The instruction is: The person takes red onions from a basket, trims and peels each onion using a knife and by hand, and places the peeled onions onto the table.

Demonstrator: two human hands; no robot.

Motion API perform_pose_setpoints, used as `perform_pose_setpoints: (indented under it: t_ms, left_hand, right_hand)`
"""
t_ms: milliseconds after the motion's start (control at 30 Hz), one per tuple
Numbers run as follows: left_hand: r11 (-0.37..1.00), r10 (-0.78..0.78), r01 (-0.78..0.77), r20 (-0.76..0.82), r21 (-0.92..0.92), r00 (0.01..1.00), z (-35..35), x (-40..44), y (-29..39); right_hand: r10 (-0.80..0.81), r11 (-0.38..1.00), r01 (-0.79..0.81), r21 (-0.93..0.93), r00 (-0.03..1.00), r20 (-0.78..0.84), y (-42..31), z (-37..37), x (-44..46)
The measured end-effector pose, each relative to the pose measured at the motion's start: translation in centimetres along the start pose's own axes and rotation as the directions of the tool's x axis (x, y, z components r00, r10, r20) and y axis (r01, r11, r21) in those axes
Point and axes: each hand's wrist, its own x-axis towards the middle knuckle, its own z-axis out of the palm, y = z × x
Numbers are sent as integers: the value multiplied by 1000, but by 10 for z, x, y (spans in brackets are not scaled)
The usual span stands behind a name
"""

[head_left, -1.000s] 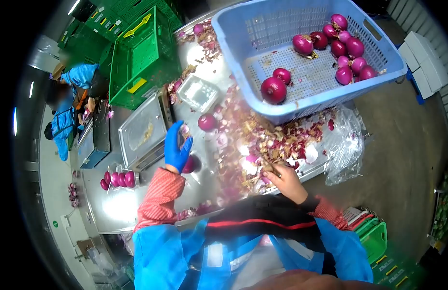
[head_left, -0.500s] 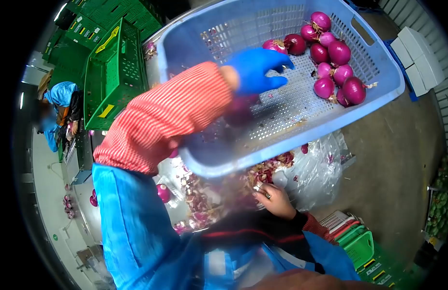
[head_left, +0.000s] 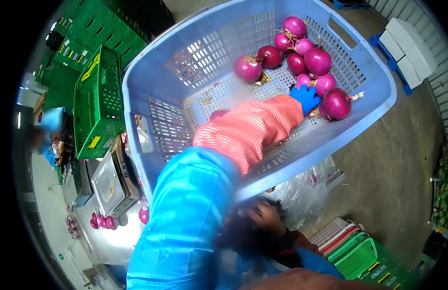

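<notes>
My left hand (head_left: pixel 305 99), in a blue glove under a red-striped sleeve, reaches deep into a blue plastic crate (head_left: pixel 158 63). Its fingers curl down over a red onion at the near left of a cluster, and the glove hides most of that onion. A large red onion (head_left: pixel 337 103) lies beside the glove, with several more behind it. Farther left in the crate sits another red onion (head_left: pixel 247 68). Below the crate's near rim, my right hand (head_left: pixel 266 217) is bare and its fingers are bent; what they hold is dark and blurred.
A green crate (head_left: pixel 96 106) stands left of the blue one, above a scale (head_left: pixel 110 186). Several onions (head_left: pixel 104 221) lie on the metal table. Clear plastic film (head_left: pixel 304 198) hangs at the right, near stacked green baskets (head_left: pixel 354 258). White boxes (head_left: pixel 410 50) stand farther back.
My left hand has gone from open above the crate's middle to the onion cluster at the right. The view has shifted, and the crate now covers most of the peelings.
</notes>
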Motion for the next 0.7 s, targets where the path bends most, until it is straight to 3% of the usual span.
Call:
perform_pose_setpoints:
  t_ms: [100, 200, 300, 333, 367, 400, 433, 467, 500, 567, 600, 667, 700]
  left_hand:
    - [969, -191, 182, -41, -168, 981, 16, 11, 0]
    - [982, -58, 51, -32, -182, 998, -16, -31, -9]
    - [948, -234, 248, 90, -200, 968, -81, -70, -8]
    - [877, -210, 257, 157, -406, 965, -108, -83, -15]
    - [817, -229, 309, 217, -487, 949, -128, -96, -25]
    - [603, -194, 318, 253, -731, 948, -145, -113, -28]
    - [488, -120, 224, 190, -843, 975, -154, -125, -44]
    - [419, -95, 246, 227, -874, 969, -203, -155, -20]
    - [435, -105, 232, 206, -870, 973, -229, -182, -8]
    - [301, -89, 193, 174, -934, 981, -268, -237, 26]
    - [226, -45, 167, 161, -960, 986, -291, -263, 51]
    - [104, -82, 132, 123, -986, 989, -285, -311, 69]
    - [4, -111, 163, 161, -987, 981, -291, -328, 91]
  right_hand:
    - [96, 969, -81, 232, 994, -51, -20, -8, 2]
    - [-21, 999, 17, -31, 991, -129, -24, -11, -11]
    - [235, 972, -237, -5, 966, -112, -36, -16, -15]
    - [170, 985, -173, -5, 972, -160, -46, -19, -17]
    - [106, 994, -110, -9, 973, -204, -57, -23, -22]
    - [102, 993, -86, 80, 966, -236, -53, -21, -24]
    - [98, 985, -55, 166, 958, -268, -49, -20, -26]
    - [94, 968, -18, 249, 949, -300, -46, -18, -28]
    - [-28, 994, 69, 84, 911, -411, -53, -18, -28]
    - [41, 986, 33, 165, 903, -429, -72, -28, -27]
    - [223, 914, -86, 396, 923, -313, -79, -40, -25]
    - [64, 951, 81, 298, 893, -445, -84, -44, -18]
    - [-67, 972, 168, 164, 868, -492, -98, -49, -15]
